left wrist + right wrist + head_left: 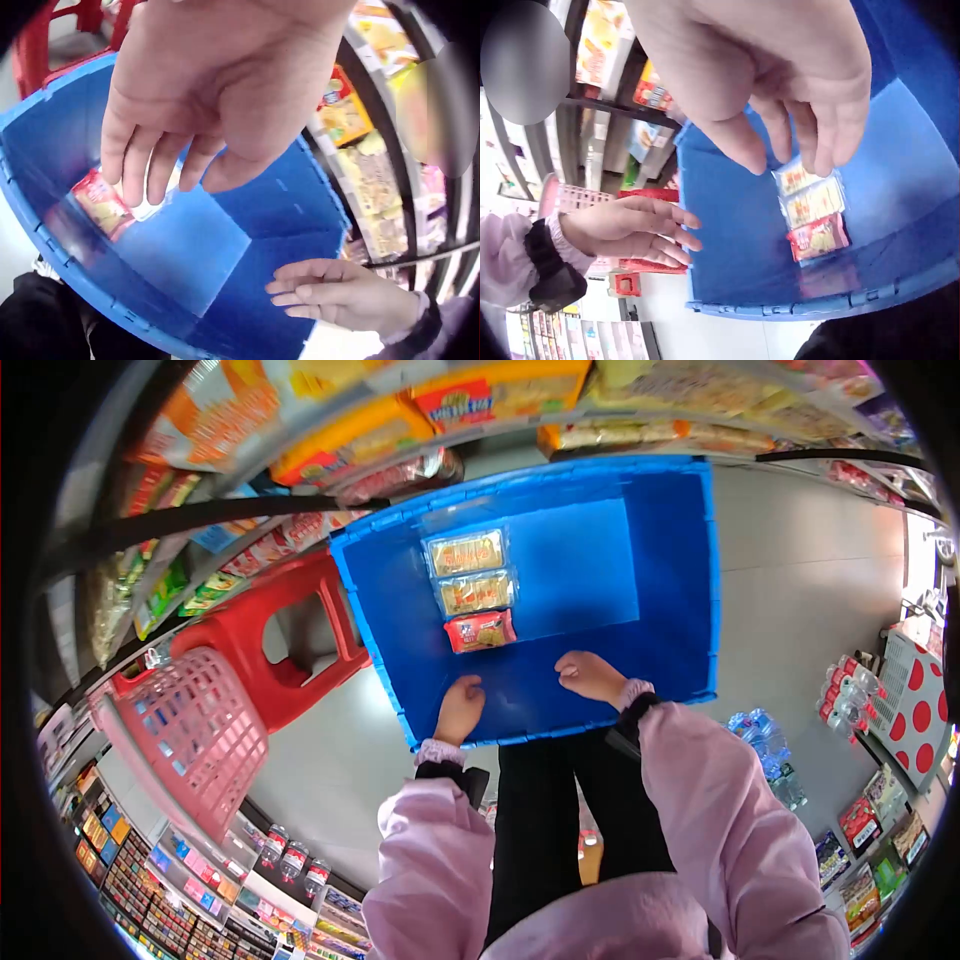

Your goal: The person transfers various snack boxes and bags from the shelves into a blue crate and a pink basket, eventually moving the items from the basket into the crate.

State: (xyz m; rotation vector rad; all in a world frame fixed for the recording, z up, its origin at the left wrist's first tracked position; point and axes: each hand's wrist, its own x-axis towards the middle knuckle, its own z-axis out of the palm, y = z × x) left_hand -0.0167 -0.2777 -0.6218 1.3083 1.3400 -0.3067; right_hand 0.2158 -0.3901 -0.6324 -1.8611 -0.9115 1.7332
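Blue plastic walls form a deep bin (675, 590) in front of the person, whose two hands hover over its near side, both empty. The left hand (461, 710) is relaxed, its fingers slightly bent and lying near one another; the right hand (592, 677) is also loose, its fingers gently bent, and the two are apart. Both are nearest to the red packet (480, 631), which lies flat on the bin's floor, toward the left side. Just beyond it, in one line, come the middle clear-wrapped pack (477, 592) and the far clear-wrapped pack (467, 552), the three close together. Left of the bin stands a red stool (262, 705), with a pink basket (190, 730) by it. Shelves (480, 435) of bagged and boxed snacks run along the far side, and bottled drinks (850, 695) sit off to the right.
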